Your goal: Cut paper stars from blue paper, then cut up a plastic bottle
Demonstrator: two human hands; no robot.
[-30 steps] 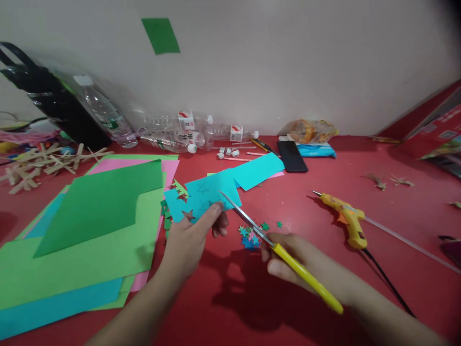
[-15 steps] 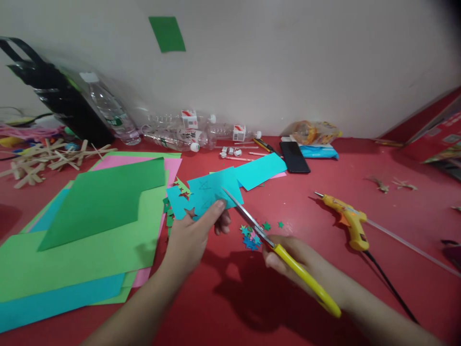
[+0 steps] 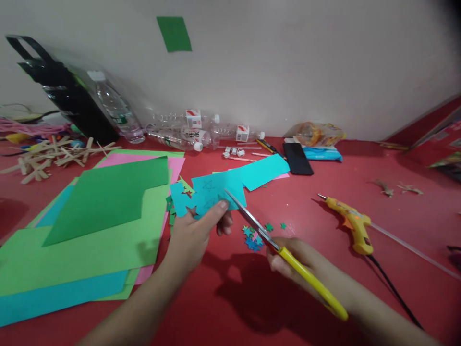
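I see the left hand (image 3: 190, 235) holding a blue paper sheet (image 3: 212, 192) over the red desk (image 3: 324, 197), its fingers clamped on the near edge with the thumb on top. The right hand (image 3: 300, 262) has its fingers wrapped around the yellow handle of the scissors (image 3: 284, 252), whose blade tips meet the sheet beside the left thumb. Small cut-out stars (image 3: 254, 238) lie on the desk between the hands, a stack of coloured paper (image 3: 90, 226) sits to the left, and a yellow glue gun (image 3: 355, 226) lies to the right.
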